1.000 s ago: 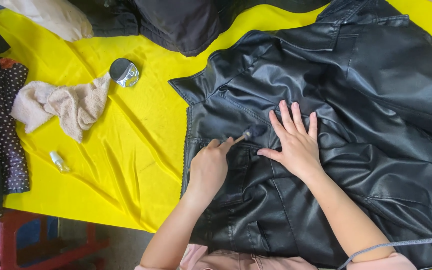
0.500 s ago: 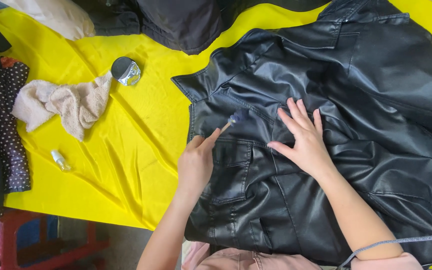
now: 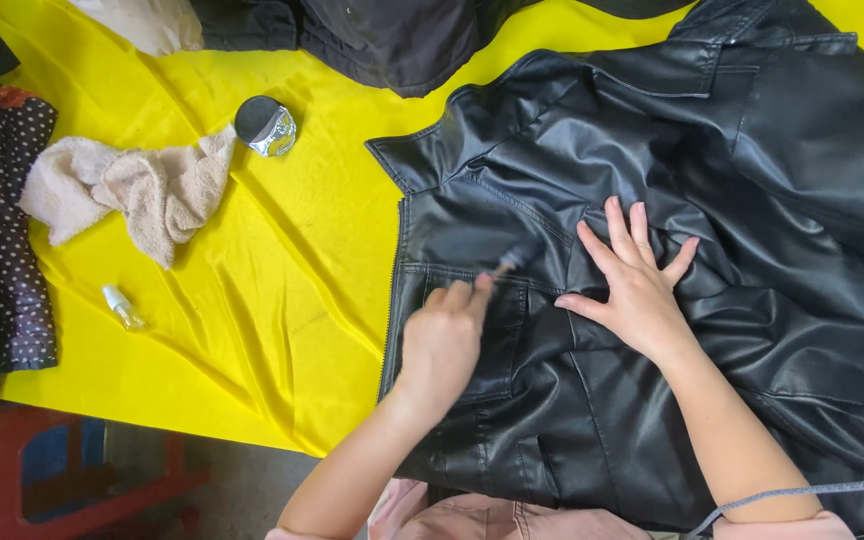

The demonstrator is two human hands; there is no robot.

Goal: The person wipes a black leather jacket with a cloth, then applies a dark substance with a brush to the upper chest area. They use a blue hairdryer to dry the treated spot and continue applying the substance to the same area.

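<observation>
Starting at the left edge, a dark dotted garment [image 3: 7, 200] hangs over the yellow cloth [image 3: 282, 300], and just beside it at three o'clock lies a crumpled beige towel [image 3: 132, 190]. At five o'clock from the towel sits a small clear bottle [image 3: 122, 307]; at one o'clock from it rests a round tin [image 3: 265, 125] with a dark lid. Further right, the black leather jacket [image 3: 752, 200] lies spread flat, its collar pointing toward ten o'clock. The left hand [image 3: 444, 340] is curled shut around a small brush [image 3: 507, 262], whose blurred tip touches the jacket's chest panel just above the pocket. A second ago that tip sat nearer the flat hand; half a second ago it had swung up toward the collar, and now it is lower again, so the strokes look like a back-and-forth rub over the same patch, which I judge is partway worked. At three o'clock from the brush, the right hand [image 3: 637, 285] stays pressed flat, fingers spread and holding nothing, pinning the leather taut.
</observation>
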